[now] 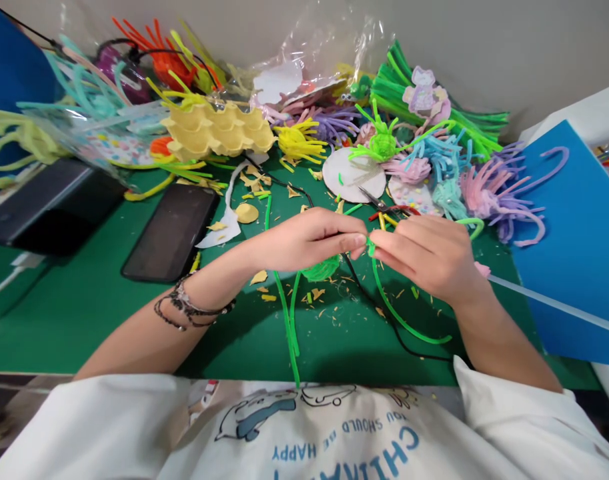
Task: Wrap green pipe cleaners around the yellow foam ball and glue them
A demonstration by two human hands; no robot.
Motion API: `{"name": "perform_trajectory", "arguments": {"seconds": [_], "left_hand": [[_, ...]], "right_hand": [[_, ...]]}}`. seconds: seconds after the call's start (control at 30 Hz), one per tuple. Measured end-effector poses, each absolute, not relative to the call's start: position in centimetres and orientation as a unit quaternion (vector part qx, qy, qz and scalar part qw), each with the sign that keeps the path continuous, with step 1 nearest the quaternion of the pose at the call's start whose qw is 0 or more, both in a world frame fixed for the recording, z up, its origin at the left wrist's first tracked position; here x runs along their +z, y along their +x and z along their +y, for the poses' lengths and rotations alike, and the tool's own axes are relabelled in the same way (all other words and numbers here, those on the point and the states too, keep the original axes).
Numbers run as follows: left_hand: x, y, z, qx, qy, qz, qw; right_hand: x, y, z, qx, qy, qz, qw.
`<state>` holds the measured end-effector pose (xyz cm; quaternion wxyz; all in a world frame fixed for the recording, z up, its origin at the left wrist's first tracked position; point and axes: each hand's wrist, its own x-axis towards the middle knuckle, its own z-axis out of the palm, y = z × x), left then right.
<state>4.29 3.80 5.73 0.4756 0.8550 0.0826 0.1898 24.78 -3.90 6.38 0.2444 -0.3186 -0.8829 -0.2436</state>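
My left hand (317, 235) and my right hand (424, 253) meet at the middle of the table, fingertips nearly touching. Between them both pinch a green pipe cleaner (371, 247), bunched small at that spot. One green length (404, 320) curves down from under my right fingers to the lower right. Below my left hand lies a round green coil (322, 269), partly hidden by the hand. Long green pipe cleaners (287, 320) hang beside it toward the table's front edge. Just behind my right hand, scissors (377, 202) lie among short cut pieces.
A black phone (169, 233) and a dark device (49, 203) lie at left. A yellow egg-carton piece (219, 130), a white disc (353, 175) and colourful pipe-cleaner bundles (329, 123) crowd the back. A blue board (574, 253) stands right. A black cord (384, 313) crosses the green table.
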Motion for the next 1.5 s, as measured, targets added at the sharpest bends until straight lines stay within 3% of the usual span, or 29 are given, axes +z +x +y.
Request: {"name": "perform_trajectory", "arguments": {"seconds": [0.17,0.27,0.37,0.43,0.6,0.77,0.83,0.97,1.03,1.1,1.23,1.3,1.4,1.5], "left_hand": [[5.8,4.8,2.7,0.216,0.891,0.081,0.391],[6.1,4.8,2.0,0.237,0.912,0.081,0.326],[6.4,4.5,1.8,0.235,0.910,0.085,0.330],[6.7,4.3,2.0,0.226,0.896,0.090,0.372],[7.0,4.2,2.6,0.202,0.848,0.093,0.482],[7.3,4.2,2.4,0.194,0.844,0.107,0.489],[7.6,4.1,2.2,0.204,0.857,0.109,0.460],[8.2,4.1,1.8,0.215,0.879,0.096,0.413],[8.4,4.0,1.7,0.212,0.876,0.081,0.426],[8.7,4.0,1.7,0.200,0.865,0.077,0.454],[8.9,3.8,1.8,0.173,0.848,0.085,0.494],[8.8,3.8,2.0,0.166,0.847,0.085,0.497],[8.4,3.8,2.0,0.172,0.860,0.096,0.470],[8.0,4.0,1.6,0.195,0.881,0.085,0.422]], "right_hand": [[5.6,23.6,-4.1,-0.173,-0.361,-0.858,0.323],[5.6,22.9,-4.5,0.018,-0.424,-0.820,0.383],[5.9,22.8,-4.9,0.188,-0.472,-0.764,0.398],[6.1,23.1,-5.0,0.136,-0.468,-0.773,0.406],[6.3,24.6,-4.9,-0.188,-0.356,-0.844,0.353],[6.6,24.7,-5.0,-0.249,-0.346,-0.852,0.304],[6.9,24.4,-5.0,-0.148,-0.368,-0.858,0.327],[7.8,24.0,-5.1,0.228,-0.373,-0.826,0.355],[8.1,24.0,-5.1,0.303,-0.356,-0.816,0.341],[8.2,24.1,-5.3,0.232,-0.356,-0.845,0.324],[8.0,24.5,-5.8,-0.059,-0.358,-0.886,0.288],[7.9,24.6,-6.1,-0.134,-0.351,-0.885,0.274],[7.8,24.4,-6.2,-0.151,-0.356,-0.881,0.274],[7.8,23.8,-6.1,-0.007,-0.404,-0.859,0.314]]}}
